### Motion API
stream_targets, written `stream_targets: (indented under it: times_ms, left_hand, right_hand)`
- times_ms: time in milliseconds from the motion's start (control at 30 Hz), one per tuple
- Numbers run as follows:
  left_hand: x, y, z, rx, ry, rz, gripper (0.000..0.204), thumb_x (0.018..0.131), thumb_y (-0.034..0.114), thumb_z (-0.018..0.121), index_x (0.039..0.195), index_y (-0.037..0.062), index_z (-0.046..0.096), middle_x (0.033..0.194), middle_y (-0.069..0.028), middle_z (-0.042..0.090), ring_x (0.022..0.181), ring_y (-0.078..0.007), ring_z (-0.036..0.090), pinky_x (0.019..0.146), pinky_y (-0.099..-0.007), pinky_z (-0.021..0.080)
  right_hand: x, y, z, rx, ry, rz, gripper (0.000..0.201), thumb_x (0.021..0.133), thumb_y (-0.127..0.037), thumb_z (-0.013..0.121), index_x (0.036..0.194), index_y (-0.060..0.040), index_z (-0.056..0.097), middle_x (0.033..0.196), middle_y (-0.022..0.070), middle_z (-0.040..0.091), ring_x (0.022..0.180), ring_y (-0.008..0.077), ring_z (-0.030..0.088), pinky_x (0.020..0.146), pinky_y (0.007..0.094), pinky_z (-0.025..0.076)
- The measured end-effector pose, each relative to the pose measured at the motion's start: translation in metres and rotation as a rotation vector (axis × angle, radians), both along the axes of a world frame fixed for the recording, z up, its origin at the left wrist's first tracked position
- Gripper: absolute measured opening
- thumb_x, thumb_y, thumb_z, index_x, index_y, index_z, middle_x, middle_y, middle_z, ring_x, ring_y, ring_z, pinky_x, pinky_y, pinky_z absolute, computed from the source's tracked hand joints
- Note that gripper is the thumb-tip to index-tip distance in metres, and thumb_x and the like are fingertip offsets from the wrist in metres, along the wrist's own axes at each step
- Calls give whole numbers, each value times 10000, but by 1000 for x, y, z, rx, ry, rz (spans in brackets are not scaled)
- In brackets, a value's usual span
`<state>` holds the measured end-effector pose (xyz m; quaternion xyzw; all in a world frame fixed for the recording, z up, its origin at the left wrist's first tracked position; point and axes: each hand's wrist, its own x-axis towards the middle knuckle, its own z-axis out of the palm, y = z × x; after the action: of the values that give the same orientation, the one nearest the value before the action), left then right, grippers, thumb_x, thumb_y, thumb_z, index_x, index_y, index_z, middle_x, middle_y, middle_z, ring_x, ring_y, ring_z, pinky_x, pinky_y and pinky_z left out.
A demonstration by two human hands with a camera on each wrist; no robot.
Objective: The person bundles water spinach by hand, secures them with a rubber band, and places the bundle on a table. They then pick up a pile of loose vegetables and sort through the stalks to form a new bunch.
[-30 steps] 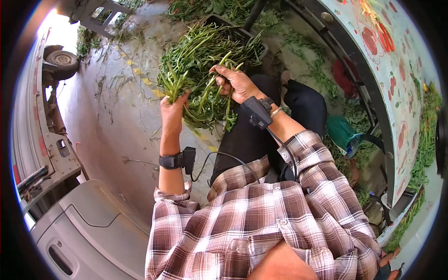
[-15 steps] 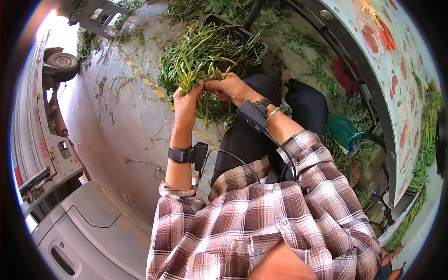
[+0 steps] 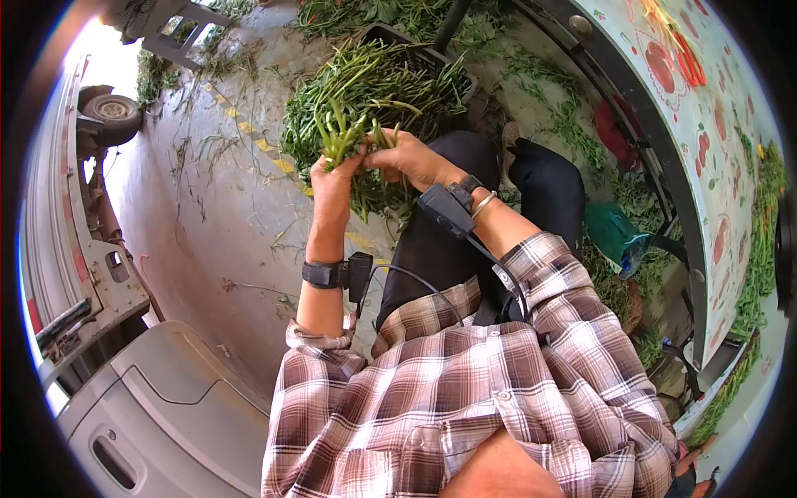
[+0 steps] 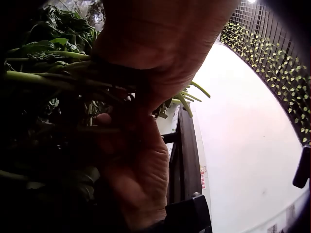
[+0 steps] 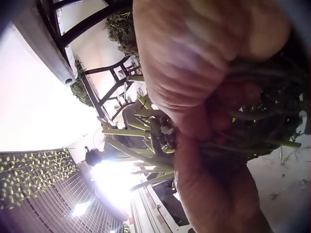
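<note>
A bunch of leafy green stems (image 3: pixel 339 139) stands up from my left hand (image 3: pixel 334 189), whose fingers grip it low down. Against it, my right hand (image 3: pixel 411 160) pinches a few more stems (image 3: pixel 378 135) between thumb and fingers. Both hands meet at the thumbs, over the edge of a large heap of the same greens (image 3: pixel 374 87). In the right wrist view the cut ends of the stems (image 5: pixel 127 132) stick out past the thumbs. Leaves (image 4: pixel 63 46) hang on the other side in the left wrist view, where shadow hides much of the fingers.
A dark crate (image 3: pixel 394 35) stands behind the heap. To the right is a table with a patterned cover (image 3: pixel 664 79), a green bag (image 3: pixel 610 232) beneath it. Loose greens (image 3: pixel 552 100) litter the floor. A vehicle (image 3: pixel 166 398) stands at the left.
My left hand has moved right and my right hand slightly left, so the two, apart at first, now meet. The stems in the right hand have come up beside the left hand's bunch.
</note>
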<state>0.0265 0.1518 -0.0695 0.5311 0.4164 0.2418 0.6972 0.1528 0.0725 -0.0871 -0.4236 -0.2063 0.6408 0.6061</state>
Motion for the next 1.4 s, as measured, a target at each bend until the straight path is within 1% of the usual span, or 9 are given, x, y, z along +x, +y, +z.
stream_targets:
  times_ms: [67,200,333,700,833,1033,1100,1200,1400]
  left_hand:
    - [-2,2,3,5,-8,0,178,758,102,672,920,36,643,817,0,624,728,-86,555,639,-229,425]
    - [-10,1,1,-50,65,-45,201,761,68,650,957,33,626,856,-8,619,736,-97,553,671,-234,430]
    - [-4,-11,-6,-65,20,-84,187,767,86,656,946,39,630,784,23,588,667,-70,497,600,-226,389]
    - [1,-17,-11,-113,-60,73,187,755,40,665,934,32,610,791,-8,599,653,-105,536,576,-241,416]
    - [1,-18,-15,-105,-65,89,163,756,37,655,916,32,625,795,22,596,684,-76,518,602,-223,394]
    - [5,-16,-9,-70,-80,22,186,809,110,642,974,36,598,827,-11,602,676,-95,534,600,-233,435]
    - [6,-17,-2,-122,-119,48,205,842,176,616,993,40,584,825,-18,606,669,-99,540,600,-237,455]
    - [-1,-14,-4,-175,-132,49,225,859,214,593,1006,44,574,824,-29,610,660,-108,546,592,-245,470]
    - [-8,-10,-10,-164,-124,89,203,865,208,582,992,50,573,786,-24,593,649,-110,545,579,-245,467]
  right_hand:
    - [3,-1,4,-25,180,-113,187,743,-86,636,922,-71,583,600,-31,497,446,46,389,396,205,285]
    - [2,-2,7,-19,171,-142,138,766,-125,660,884,-88,599,611,-42,517,442,34,392,399,184,297]
    - [1,-1,0,-63,189,-143,99,781,-144,661,854,-99,612,621,-43,535,444,31,401,395,179,289]
    - [0,1,-5,-61,107,-152,125,809,-221,657,854,-109,625,646,-66,540,460,23,406,395,177,290]
    - [0,0,-2,-84,74,-119,132,808,-223,660,871,-112,627,663,-72,546,518,34,455,410,191,310]
    - [-1,3,-3,-90,8,-253,164,843,-265,613,912,-117,629,767,-29,594,606,65,501,509,202,372]
    - [-1,4,-6,-32,232,-293,199,857,-272,589,920,-89,631,839,16,621,698,109,563,585,251,449]
    - [1,5,-8,-32,273,-356,207,866,-262,569,896,-66,628,832,21,632,757,119,582,660,280,462]
    - [3,2,-12,10,277,-414,230,883,-260,546,935,-41,596,827,47,625,701,142,580,620,279,469]
